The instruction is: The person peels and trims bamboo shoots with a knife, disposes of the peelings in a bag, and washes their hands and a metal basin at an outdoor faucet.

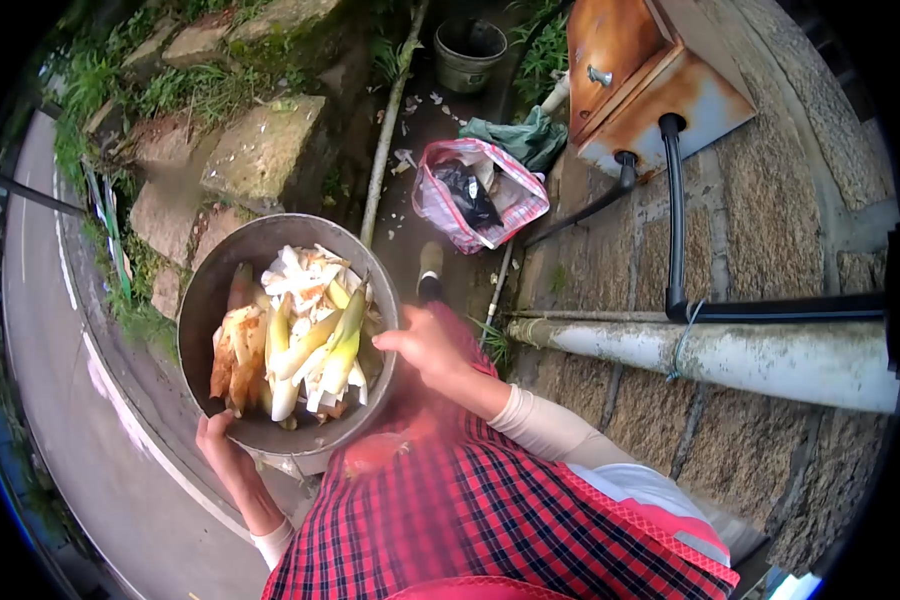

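Note:
A wide, round grey basin (195, 330) is held in front of my body, tipped so its inside faces me. Peeled bamboo shoots (315, 345) in pale yellow and white lie in it, along with white cut pieces (305, 270) and some brown-stained chunks (238, 350). My left hand (225, 450) grips the rim at the lower left. At the right side, my right hand (425, 345) clasps the rim with the thumb on top; its other fingers are mostly hidden behind the wall. I wear a red checked apron (440, 510).
Ahead on the narrow path, a striped plastic bag (440, 205) stands open with a black bag inside. A dark bucket (470, 55) is farther off. Stones (265, 150) and weeds flank the left, beside a road (80, 430). On the right are a rusty box (650, 90), a thick pipe (750, 355) and a stone wall.

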Action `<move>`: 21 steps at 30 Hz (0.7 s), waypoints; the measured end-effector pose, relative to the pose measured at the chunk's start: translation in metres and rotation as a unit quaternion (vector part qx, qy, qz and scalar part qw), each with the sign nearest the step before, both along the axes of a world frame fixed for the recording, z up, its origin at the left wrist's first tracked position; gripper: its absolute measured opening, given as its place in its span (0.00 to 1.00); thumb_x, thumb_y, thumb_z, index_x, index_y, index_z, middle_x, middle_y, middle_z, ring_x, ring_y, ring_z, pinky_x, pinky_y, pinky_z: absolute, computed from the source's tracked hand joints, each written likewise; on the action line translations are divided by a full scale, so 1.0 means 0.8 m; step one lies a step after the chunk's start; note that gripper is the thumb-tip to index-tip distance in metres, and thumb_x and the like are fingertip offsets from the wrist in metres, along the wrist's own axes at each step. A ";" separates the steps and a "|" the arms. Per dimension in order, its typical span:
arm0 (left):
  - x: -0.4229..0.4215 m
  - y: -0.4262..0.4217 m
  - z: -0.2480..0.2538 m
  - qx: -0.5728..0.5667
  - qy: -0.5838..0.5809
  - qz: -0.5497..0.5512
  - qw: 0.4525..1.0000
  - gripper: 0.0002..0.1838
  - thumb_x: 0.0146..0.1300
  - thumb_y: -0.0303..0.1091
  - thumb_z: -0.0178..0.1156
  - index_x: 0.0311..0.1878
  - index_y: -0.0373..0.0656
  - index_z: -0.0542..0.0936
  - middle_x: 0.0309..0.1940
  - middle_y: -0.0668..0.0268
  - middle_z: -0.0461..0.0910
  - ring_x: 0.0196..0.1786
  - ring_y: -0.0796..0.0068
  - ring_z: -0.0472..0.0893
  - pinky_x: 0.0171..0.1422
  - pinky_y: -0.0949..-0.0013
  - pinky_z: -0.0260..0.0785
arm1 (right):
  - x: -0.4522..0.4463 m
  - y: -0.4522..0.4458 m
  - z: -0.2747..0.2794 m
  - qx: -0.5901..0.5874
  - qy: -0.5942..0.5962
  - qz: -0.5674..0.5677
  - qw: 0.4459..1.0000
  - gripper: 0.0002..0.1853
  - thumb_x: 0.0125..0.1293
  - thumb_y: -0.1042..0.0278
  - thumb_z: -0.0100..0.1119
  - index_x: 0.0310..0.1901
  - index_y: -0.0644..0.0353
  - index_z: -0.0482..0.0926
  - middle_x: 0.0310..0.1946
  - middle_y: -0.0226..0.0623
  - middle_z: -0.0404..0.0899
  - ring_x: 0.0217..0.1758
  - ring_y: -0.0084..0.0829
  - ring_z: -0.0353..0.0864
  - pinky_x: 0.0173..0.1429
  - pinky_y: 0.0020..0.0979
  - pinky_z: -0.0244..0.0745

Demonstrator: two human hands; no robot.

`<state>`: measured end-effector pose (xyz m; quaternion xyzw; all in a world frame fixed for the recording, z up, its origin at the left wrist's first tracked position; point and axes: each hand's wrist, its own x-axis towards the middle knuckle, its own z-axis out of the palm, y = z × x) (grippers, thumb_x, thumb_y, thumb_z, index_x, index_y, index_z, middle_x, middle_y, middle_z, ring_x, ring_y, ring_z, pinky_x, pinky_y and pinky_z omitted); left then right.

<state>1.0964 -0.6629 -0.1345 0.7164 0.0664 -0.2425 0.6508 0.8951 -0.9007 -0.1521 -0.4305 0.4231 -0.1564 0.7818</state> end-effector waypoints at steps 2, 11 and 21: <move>0.002 -0.065 -0.012 -0.005 -0.013 -0.020 1.000 0.12 0.46 0.26 0.54 0.37 0.34 0.77 0.29 0.68 0.76 0.32 0.77 0.73 0.40 0.77 0.63 | 0.002 -0.055 -0.015 0.024 0.034 -0.015 0.999 0.19 0.49 0.77 0.60 0.46 0.71 0.77 0.35 0.39 0.81 0.35 0.27 0.79 0.43 0.26 0.72; 0.042 -0.479 -0.065 0.069 -0.047 -0.221 0.972 0.19 0.45 0.28 0.58 0.43 0.32 0.78 0.32 0.66 0.79 0.34 0.77 0.75 0.45 0.75 0.66 | -0.014 -0.372 -0.171 0.178 0.041 -0.223 0.958 0.20 0.46 0.83 0.56 0.45 0.67 0.77 0.38 0.40 0.79 0.40 0.33 0.79 0.46 0.33 0.75; 0.036 -0.843 -0.126 0.131 -0.285 -0.428 0.848 0.29 0.41 0.32 0.61 0.51 0.30 0.72 0.42 0.48 0.73 0.46 0.46 0.75 0.51 0.57 0.69 | -0.060 -0.521 -0.327 0.321 -0.081 -0.427 0.841 0.25 0.55 0.74 0.55 0.57 0.62 0.69 0.54 0.45 0.74 0.58 0.47 0.71 0.66 0.50 0.61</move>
